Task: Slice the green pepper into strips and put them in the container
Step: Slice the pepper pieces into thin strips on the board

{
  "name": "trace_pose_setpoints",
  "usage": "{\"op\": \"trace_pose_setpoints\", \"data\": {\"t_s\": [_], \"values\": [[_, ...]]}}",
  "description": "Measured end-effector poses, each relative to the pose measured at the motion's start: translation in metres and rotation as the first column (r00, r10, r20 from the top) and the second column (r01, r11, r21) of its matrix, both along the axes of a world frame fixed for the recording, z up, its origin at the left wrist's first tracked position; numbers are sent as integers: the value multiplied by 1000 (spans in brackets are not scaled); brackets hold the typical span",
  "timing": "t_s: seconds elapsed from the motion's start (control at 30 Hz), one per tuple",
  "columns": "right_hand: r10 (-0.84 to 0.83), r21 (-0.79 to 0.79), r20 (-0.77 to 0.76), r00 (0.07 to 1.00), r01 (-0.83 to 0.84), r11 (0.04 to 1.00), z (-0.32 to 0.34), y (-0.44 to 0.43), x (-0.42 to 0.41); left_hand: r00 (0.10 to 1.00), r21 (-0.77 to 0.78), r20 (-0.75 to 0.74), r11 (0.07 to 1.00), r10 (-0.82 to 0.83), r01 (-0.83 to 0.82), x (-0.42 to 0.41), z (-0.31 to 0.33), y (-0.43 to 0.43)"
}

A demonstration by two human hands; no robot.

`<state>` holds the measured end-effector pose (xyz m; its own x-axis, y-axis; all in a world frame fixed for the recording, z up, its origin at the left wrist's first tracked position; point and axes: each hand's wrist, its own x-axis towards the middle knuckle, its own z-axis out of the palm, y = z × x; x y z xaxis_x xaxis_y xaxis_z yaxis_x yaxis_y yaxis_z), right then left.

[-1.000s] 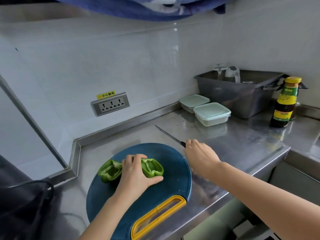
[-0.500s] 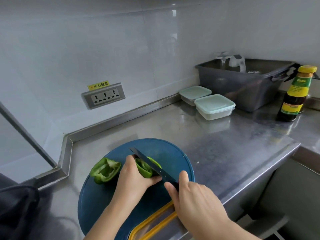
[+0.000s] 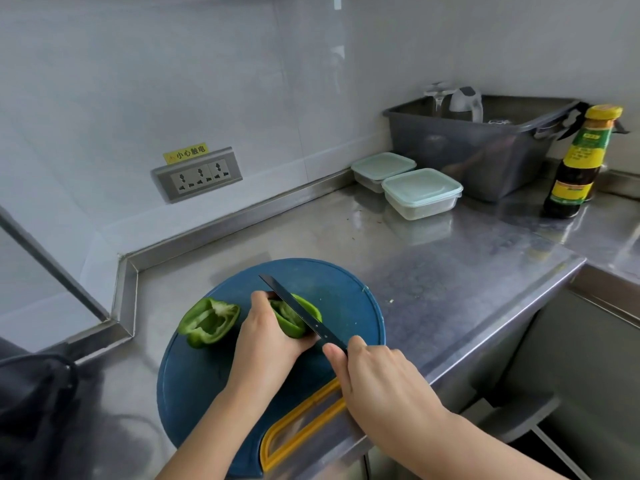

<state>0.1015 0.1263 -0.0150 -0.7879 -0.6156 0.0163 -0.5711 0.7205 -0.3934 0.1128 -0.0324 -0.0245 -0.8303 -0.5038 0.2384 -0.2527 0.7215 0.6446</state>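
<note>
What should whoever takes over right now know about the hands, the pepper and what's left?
Left hand grips one green pepper half on the round blue cutting board. Right hand holds the black-bladed knife, blade across that half.
Second pepper half lies cut side up on the board, to the left, untouched.
Two clear square containers with pale green lids stand closed at the back of the steel counter.
Done: pepper halved.
Left: no strips visible yet; slice both halves, open a container, put strips in.
</note>
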Motion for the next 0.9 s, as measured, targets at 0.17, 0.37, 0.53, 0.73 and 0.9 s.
{"op": "trace_pose_setpoints", "data": {"t_s": [0.17, 0.37, 0.53, 0.73, 0.9], "values": [[35, -17, -15, 999, -35, 999, -7, 4, -3, 999, -16, 35, 1000, -12, 13, -1, 1, -4], [57, 50, -31, 998, -55, 997, -13, 1, -1, 997, 27, 80, 1000, -17, 15, -5, 0, -9], [52, 25, -45, 998, -50, 998, -12, -2, -3, 994, 34, 97, 999, -43, 39, -5, 2, -11], [27, 63, -61, 998, -24, 998, -12, -6, -4, 989, 51, 128, 997, -70, 64, -5, 4, -14], [29, 75, -81, 996, -23, 997, -13, -11, 0, 989, 61, 136, 997, -59, 51, -7, 3, -16]]}}
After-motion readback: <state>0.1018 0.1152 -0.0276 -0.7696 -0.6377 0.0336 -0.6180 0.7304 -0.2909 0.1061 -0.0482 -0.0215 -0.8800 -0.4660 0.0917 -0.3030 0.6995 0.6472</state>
